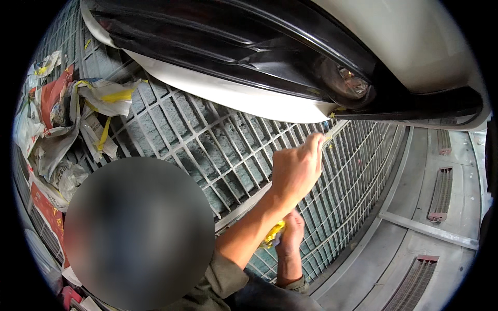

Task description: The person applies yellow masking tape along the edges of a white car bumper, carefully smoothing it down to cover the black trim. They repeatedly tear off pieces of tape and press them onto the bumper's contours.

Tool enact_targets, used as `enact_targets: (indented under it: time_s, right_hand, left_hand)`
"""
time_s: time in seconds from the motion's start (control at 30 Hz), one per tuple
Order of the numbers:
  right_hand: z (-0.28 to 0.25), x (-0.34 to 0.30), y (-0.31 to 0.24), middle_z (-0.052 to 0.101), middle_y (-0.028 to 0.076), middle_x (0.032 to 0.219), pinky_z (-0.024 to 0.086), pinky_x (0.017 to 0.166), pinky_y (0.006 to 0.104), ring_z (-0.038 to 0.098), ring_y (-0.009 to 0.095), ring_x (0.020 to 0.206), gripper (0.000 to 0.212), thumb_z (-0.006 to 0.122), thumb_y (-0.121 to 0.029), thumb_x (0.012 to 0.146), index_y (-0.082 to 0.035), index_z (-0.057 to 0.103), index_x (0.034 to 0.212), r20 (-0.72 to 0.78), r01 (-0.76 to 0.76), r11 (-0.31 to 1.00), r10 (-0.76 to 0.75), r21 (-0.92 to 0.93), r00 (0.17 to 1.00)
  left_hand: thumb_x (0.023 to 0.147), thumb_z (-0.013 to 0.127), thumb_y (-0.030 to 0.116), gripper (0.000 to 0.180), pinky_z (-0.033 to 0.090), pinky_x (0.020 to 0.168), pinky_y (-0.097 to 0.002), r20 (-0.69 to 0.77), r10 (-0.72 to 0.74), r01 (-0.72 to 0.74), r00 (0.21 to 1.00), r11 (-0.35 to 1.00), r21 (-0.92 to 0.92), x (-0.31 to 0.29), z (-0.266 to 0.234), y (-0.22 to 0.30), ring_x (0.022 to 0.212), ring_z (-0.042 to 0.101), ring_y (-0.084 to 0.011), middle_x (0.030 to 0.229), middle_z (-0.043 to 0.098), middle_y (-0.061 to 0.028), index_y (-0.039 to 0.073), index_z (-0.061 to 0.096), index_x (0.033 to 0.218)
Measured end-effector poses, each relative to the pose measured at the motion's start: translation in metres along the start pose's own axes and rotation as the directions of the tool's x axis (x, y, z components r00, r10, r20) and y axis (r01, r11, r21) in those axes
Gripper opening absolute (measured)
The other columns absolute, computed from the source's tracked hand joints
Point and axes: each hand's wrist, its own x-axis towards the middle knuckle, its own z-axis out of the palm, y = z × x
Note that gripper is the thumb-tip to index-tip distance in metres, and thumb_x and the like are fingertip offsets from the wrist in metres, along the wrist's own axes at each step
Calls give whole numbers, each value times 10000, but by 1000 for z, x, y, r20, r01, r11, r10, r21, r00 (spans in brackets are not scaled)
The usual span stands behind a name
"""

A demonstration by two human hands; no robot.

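My left hand (298, 168) reaches up beneath the corner of a car bumper (233, 96), its fingers closed in a pinch. A thin bit of yellow tape (327, 139) shows at the fingertips; most of it is hidden. More yellow tape (337, 110) clings to the bumper's lower edge, under the fog lamp (350, 83). Lower down, partly behind my left forearm, my right hand (292, 233) is closed on a crumpled wad of yellow tape (272, 235). The bumper is white, with a black grille insert.
A metal floor grating (233, 140) lies under the car. Crumpled masking paper and plastic (67, 114) with yellow tape lie in a heap at the left. A pale metal wall with long slotted fixtures (441, 194) stands at the right. A blurred disc covers the lower left.
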Motion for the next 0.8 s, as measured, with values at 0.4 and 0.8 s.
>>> enact_targets:
  time_s: [0.4,0.8]
  right_hand:
    - [-18,46,-79,667,110,968,530,771,275,646,152,862,195,532,-77,942,53,620,1058,-111,446,875,-470,-188,876]
    - [-19,39,-64,637,104,846,528,668,292,621,185,729,187,528,-129,930,30,620,962,-212,365,931,-356,5,910]
  left_hand:
    - [834,688,234,243,501,501,-311,463,-109,261,879,924,-278,-30,2,-6,533,650,-182,693,693,-108,86,715,1026]
    - [851,664,241,207,529,601,-392,-3,-112,112,994,992,52,44,26,4,607,664,-316,672,668,-152,81,708,974]
